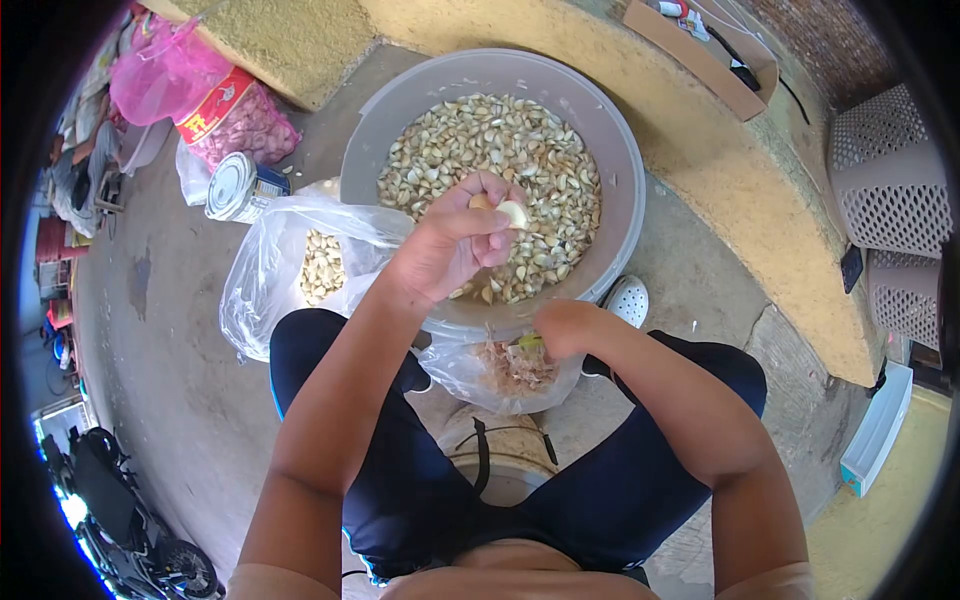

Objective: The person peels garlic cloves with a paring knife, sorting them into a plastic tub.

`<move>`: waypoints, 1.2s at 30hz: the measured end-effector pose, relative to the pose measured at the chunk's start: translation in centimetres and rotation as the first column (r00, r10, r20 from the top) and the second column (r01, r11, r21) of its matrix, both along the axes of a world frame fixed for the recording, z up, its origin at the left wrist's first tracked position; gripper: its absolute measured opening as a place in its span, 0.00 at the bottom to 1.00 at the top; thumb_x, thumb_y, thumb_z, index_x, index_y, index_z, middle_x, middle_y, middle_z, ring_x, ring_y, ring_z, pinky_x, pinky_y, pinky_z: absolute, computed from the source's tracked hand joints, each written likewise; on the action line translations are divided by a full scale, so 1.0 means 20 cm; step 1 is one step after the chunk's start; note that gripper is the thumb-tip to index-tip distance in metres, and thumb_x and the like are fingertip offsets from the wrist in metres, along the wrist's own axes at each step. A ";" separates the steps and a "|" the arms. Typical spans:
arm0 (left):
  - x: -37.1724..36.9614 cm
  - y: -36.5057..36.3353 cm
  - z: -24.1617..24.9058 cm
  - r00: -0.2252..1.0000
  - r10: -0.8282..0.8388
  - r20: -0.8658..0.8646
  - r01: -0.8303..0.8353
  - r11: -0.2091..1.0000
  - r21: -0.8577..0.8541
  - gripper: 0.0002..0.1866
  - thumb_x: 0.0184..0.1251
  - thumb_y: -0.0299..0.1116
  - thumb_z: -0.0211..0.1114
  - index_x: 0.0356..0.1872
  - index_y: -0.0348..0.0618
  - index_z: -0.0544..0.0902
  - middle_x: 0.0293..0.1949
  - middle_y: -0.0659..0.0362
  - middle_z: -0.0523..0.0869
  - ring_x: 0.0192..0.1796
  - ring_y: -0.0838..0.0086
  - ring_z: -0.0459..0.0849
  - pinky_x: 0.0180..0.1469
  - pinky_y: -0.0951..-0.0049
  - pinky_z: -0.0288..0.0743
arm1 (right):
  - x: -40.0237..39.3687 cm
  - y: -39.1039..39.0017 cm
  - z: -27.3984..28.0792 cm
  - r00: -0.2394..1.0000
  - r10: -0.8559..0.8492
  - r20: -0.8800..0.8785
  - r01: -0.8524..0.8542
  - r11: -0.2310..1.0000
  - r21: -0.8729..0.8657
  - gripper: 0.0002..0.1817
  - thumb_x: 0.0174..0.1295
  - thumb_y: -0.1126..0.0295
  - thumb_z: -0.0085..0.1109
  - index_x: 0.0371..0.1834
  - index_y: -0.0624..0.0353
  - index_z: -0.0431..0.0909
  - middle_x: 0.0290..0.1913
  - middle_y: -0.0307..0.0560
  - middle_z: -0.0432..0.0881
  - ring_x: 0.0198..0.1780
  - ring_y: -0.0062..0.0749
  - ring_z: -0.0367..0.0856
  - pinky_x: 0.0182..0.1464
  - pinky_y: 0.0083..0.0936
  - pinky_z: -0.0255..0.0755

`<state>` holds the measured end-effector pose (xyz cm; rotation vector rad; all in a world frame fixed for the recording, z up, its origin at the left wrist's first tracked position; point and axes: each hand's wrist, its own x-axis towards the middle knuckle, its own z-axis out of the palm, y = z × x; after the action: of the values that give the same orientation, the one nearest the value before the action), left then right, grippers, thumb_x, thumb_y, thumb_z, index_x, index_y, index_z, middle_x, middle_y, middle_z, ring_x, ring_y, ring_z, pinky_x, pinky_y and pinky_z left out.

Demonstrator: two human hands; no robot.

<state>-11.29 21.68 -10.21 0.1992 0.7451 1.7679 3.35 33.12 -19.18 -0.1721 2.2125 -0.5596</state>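
Over the large grey basin (633,180), which holds many unpeeled garlic cloves (490,130), my left hand (465,235) is closed on a pale garlic clove (514,213). My right hand (562,328) is bent down at the basin's near edge, above a clear plastic bag with dry skins (515,372). Something yellow-green (530,342) shows beside that hand; its fingers are mostly hidden. To the left of the basin, peeled cloves (322,268) lie in an open clear plastic bag (262,262).
A large tin can (233,187) and a pink net bag of garlic (250,125) stand at upper left. A cardboard box (715,55) rests on the yellow ledge (740,190). Perforated crates (890,185) are at right, a motorcycle (120,510) at lower left.
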 end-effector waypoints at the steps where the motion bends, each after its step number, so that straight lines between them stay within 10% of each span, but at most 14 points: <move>1: 0.00 0.00 0.00 1.000 0.004 -0.018 -0.005 1.000 -0.022 0.10 0.52 0.20 0.57 0.32 0.46 0.67 0.39 0.60 0.73 0.26 0.82 0.70 0.25 0.82 0.61 | 0.00 0.00 0.00 1.000 0.015 0.015 -0.015 1.000 0.009 0.10 0.33 0.71 0.59 0.20 0.66 0.80 0.25 0.56 0.80 0.29 0.45 0.80 0.32 0.36 0.73; 7: -0.02 0.01 -0.03 0.988 -0.026 -0.155 0.018 0.998 -0.053 0.10 0.54 0.19 0.58 0.33 0.45 0.68 0.42 0.59 0.71 0.29 0.83 0.73 0.27 0.83 0.67 | -0.10 0.10 0.12 0.866 -0.388 -0.317 0.388 0.919 -0.065 0.11 0.41 0.70 0.55 0.25 0.66 0.79 0.25 0.56 0.79 0.30 0.46 0.80 0.34 0.37 0.72; 11: -0.03 0.02 -0.04 0.975 0.020 -0.220 -0.038 0.996 -0.080 0.09 0.56 0.21 0.59 0.33 0.44 0.68 0.41 0.59 0.73 0.31 0.81 0.74 0.28 0.82 0.68 | -0.23 0.21 0.22 0.275 -0.949 -0.152 0.692 0.305 -0.655 0.14 0.49 0.62 0.57 0.29 0.64 0.78 0.22 0.52 0.78 0.26 0.38 0.78 0.31 0.31 0.70; 14: -0.03 0.03 -0.06 0.959 0.076 -0.274 -0.102 0.992 -0.080 0.08 0.57 0.22 0.59 0.33 0.44 0.68 0.41 0.58 0.74 0.31 0.80 0.75 0.29 0.81 0.69 | -0.24 0.17 0.51 0.249 -0.967 0.056 0.719 0.145 -0.679 0.14 0.51 0.62 0.60 0.30 0.64 0.78 0.21 0.48 0.78 0.24 0.28 0.76 0.28 0.26 0.68; 29: 0.01 0.05 -0.06 0.971 0.131 -0.201 -0.153 0.984 -0.095 0.08 0.60 0.21 0.56 0.28 0.44 0.66 0.42 0.56 0.73 0.37 0.72 0.78 0.36 0.76 0.77 | -0.24 0.12 0.44 0.103 -0.596 -0.797 0.379 0.764 -0.522 0.12 0.44 0.75 0.60 0.34 0.62 0.74 0.30 0.51 0.77 0.30 0.46 0.77 0.30 0.33 0.70; 36: 0.00 0.04 -0.07 0.969 0.127 -0.211 -0.143 0.988 -0.064 0.09 0.59 0.20 0.57 0.28 0.45 0.65 0.44 0.56 0.72 0.39 0.71 0.79 0.40 0.74 0.77 | -0.28 0.10 0.41 0.130 -0.805 -0.579 0.589 0.532 -0.608 0.08 0.53 0.71 0.56 0.34 0.62 0.74 0.26 0.48 0.76 0.27 0.41 0.77 0.28 0.28 0.69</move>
<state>-11.24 22.51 -11.66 0.2880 0.9972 1.8607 -2.22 35.11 -10.96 0.7713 3.1116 -1.5724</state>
